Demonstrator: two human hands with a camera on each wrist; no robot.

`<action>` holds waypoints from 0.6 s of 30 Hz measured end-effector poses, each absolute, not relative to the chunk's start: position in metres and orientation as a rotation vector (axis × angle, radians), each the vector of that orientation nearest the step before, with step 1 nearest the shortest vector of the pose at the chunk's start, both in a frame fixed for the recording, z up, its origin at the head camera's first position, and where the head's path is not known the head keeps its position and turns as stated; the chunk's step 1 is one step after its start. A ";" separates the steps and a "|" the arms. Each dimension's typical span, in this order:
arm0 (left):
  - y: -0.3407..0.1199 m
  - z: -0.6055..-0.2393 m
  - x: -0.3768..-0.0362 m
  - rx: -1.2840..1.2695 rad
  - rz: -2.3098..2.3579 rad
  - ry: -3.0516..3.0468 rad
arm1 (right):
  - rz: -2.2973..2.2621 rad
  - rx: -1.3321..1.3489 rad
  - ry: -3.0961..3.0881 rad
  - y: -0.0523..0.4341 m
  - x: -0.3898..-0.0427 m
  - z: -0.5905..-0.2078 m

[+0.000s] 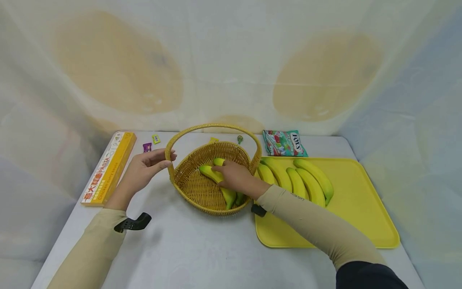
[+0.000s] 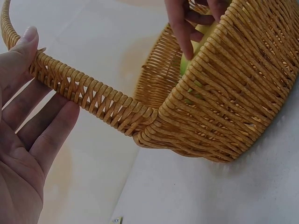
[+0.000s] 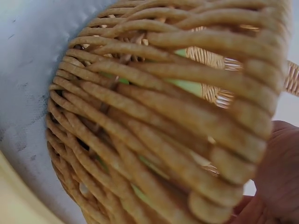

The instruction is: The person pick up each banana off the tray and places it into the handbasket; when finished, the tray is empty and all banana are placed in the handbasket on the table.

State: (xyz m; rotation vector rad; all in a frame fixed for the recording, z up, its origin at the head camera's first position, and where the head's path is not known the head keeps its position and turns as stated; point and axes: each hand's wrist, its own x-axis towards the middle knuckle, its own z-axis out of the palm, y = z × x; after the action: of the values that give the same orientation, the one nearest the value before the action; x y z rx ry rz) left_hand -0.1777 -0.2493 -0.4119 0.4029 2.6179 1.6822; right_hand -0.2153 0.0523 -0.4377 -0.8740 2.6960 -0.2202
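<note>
On tray (image 1: 361, 208) — four bananas (image 1: 299, 178)

A wicker basket (image 1: 202, 188) sits near the middle of the tabletop (image 1: 187, 249); bananas (image 1: 216, 176) lie inside it, with the right hand (image 1: 234, 176) resting on them; the left hand (image 1: 146, 168) touches the basket's handle at its left side; just right of the basket lies a tray (image 1: 361, 216) with a bunch of bananas (image 1: 299, 178) on its far left part; a sweets bag (image 1: 283, 142) lies beyond the tray; a pasta box (image 1: 108, 168) lies along the left edge; small wrapped sweets (image 1: 151, 142) lie between box and basket, further back.
</note>
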 end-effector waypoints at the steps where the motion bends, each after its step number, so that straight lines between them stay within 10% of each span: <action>1: -0.249 -0.412 -0.178 0.400 1.679 2.620 | -0.220 -0.871 2.697 0.052 -0.216 -0.438; 18: -0.250 -0.412 -0.177 0.418 1.658 2.630 | -0.431 -0.887 2.778 0.106 -0.180 -0.415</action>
State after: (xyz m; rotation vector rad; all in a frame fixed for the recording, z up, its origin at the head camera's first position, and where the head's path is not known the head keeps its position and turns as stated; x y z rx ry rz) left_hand -0.1773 -0.2503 -0.4121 0.4175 2.6304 1.6579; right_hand -0.1798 0.1057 -0.4147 -0.8865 2.7783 -0.4305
